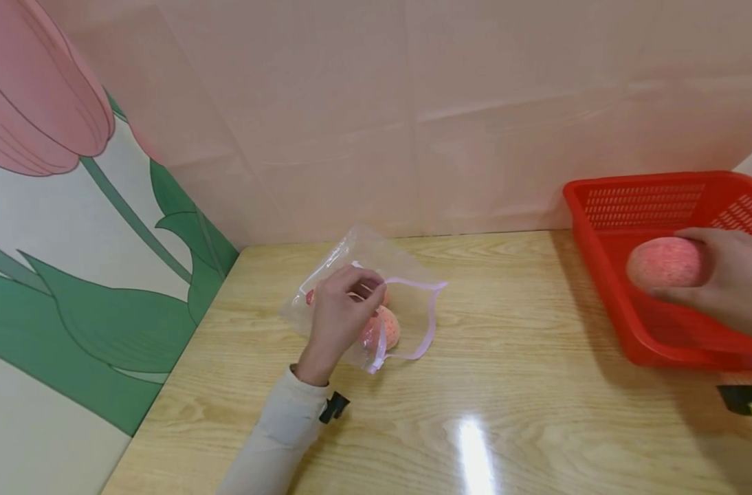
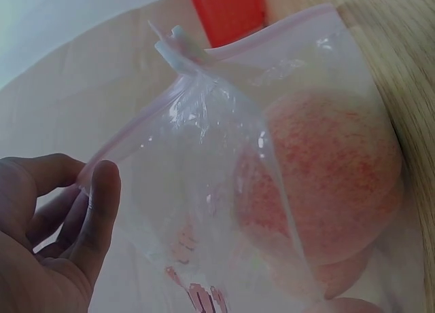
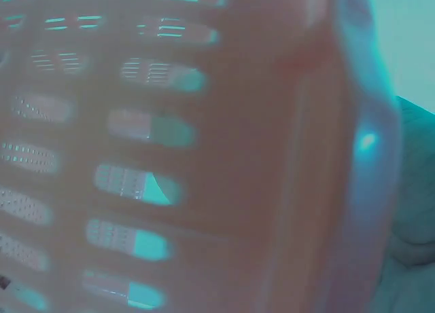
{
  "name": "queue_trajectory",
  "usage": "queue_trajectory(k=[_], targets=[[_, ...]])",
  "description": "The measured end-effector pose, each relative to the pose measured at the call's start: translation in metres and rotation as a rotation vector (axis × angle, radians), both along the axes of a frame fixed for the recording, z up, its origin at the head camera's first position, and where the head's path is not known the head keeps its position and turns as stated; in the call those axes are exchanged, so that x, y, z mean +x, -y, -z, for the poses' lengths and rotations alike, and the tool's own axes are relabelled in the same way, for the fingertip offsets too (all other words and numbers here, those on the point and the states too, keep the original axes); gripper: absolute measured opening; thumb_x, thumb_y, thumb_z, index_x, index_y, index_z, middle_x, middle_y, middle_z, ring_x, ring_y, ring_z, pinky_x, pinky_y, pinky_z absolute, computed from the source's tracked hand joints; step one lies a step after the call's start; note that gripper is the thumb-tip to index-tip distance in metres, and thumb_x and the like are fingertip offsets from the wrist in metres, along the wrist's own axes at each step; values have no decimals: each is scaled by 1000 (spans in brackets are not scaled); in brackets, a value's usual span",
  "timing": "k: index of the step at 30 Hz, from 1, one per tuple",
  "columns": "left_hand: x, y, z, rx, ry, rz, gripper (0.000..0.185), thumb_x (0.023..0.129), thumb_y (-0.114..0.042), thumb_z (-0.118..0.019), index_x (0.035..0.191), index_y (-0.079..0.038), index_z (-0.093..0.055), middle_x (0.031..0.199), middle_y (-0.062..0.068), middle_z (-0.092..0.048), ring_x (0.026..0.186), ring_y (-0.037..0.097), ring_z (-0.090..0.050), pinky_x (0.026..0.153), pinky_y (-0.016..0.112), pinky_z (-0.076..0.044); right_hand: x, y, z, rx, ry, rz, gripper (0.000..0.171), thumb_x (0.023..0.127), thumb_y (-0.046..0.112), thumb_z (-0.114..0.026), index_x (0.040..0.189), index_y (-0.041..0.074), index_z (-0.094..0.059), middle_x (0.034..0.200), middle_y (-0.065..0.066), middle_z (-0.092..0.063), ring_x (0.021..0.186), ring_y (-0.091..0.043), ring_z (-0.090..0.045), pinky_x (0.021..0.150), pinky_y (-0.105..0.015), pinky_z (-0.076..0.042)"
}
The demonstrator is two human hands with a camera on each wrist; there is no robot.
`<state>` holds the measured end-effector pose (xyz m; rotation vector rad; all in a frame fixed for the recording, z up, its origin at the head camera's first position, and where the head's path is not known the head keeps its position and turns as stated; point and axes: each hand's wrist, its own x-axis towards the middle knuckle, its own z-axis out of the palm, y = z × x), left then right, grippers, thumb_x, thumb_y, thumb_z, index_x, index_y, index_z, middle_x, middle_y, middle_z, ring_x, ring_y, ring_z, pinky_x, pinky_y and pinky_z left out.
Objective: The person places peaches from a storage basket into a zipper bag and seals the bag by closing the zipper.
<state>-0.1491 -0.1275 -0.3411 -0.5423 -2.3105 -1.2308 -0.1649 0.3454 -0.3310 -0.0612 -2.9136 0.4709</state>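
Note:
My left hand (image 1: 345, 306) pinches the lilac-edged rim of a clear zip bag (image 1: 413, 285) between thumb and fingers. Inside the bag, which lies on the table, are several pink-red peaches (image 2: 326, 170), seen closest in the left wrist view. The bag's mouth faces right and gapes in the head view. Over at the right, my right hand (image 1: 737, 275) grips another peach (image 1: 665, 264), thumb and fingers on opposite sides, above the inside of a red plastic basket (image 1: 605, 295). The basket's slotted wall (image 3: 251, 157) fills most of the right wrist view, hiding that peach.
A wooden table (image 1: 506, 385) runs beneath the bag and basket. Behind it stands a pinkish covered wall (image 1: 413, 137), and to the left a panel with a painted tulip (image 1: 48, 89). The basket's raised rim (image 1: 599, 309) stands between the right hand and the bag.

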Motion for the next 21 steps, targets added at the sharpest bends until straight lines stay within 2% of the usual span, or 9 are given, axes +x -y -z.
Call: queue_trajectory(k=[5, 9, 16, 21], targets=[[-1, 0, 1, -5, 15, 1, 6, 84, -3, -76, 90, -3, -73, 83, 11, -71, 66, 18, -71, 60, 19, -59, 3, 5, -3, -1, -4, -6, 108, 63, 47, -91, 138, -10, -37, 121, -38, -45, 98, -55, -44, 75, -73, -48], [-1, -1, 1, 4, 33, 5, 6, 84, -3, -76, 90, -4, -74, 83, 11, -71, 67, 19, -71, 61, 20, -59, 6, 12, -7, -13, -13, -21, 105, 62, 42, -93, 136, -9, -39, 121, -37, -46, 100, -55, -43, 75, -75, -47], [0, -2, 0, 7, 51, 9, 8, 83, -2, -76, 90, -4, -74, 83, 10, -71, 68, 19, -70, 63, 21, -59, 11, 20, -10, -17, -26, -39, 102, 64, 35, -93, 137, -9, -38, 125, -38, -42, 106, -55, -37, 86, -79, -38], [-1, -2, 2, -15, 44, 8, 5, 85, -3, -75, 89, -4, -74, 83, 10, -72, 67, 18, -71, 62, 20, -59, 12, 25, -11, -9, -36, -36, 101, 64, 32, -94, 137, -9, -39, 126, -38, -42, 107, -55, -37, 87, -78, -38]])
